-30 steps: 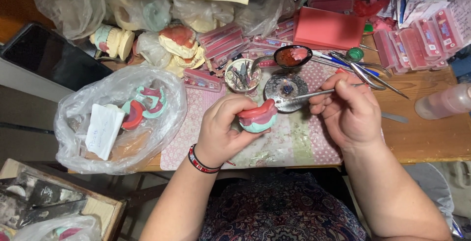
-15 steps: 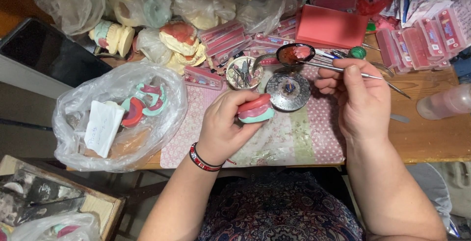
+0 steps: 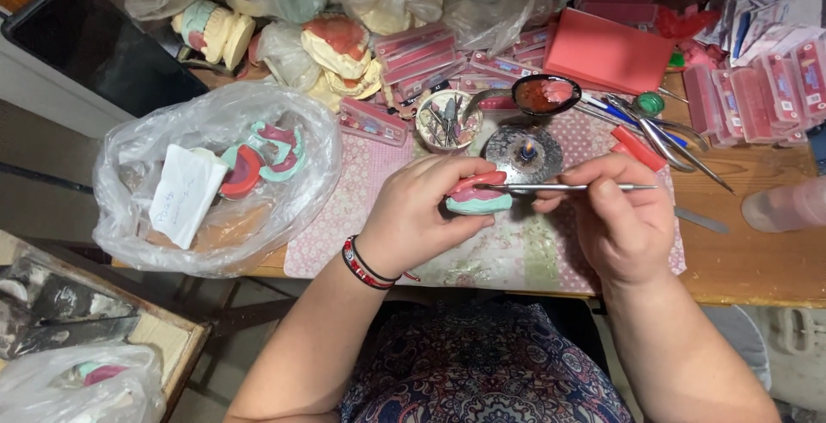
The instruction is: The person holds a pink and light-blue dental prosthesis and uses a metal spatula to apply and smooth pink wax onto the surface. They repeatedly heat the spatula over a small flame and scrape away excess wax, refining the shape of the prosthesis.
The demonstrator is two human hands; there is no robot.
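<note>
My left hand (image 3: 422, 212) grips a dental model (image 3: 478, 197), a teal base with pink wax on top, over the spotted mat. My right hand (image 3: 621, 216) holds a thin metal wax tool (image 3: 585, 187) level, its tip touching the pink wax on the model. Just behind the two hands stands a small round burner (image 3: 523, 153) with a tiny flame. A dark spoon-shaped dish of red wax (image 3: 545, 94) lies behind the burner.
A clear plastic bag (image 3: 215, 173) with more teal and pink models and a white paper slip sits at left. Behind are a small cup of tools (image 3: 447, 120), pink tooth boxes (image 3: 602, 51), plaster casts (image 3: 344, 49), pliers (image 3: 667, 139) and a bottle (image 3: 787, 203) at right.
My right hand came back from the red wax dish toward me and brought the tool tip onto the model. The left hand kept the model in nearly the same place.
</note>
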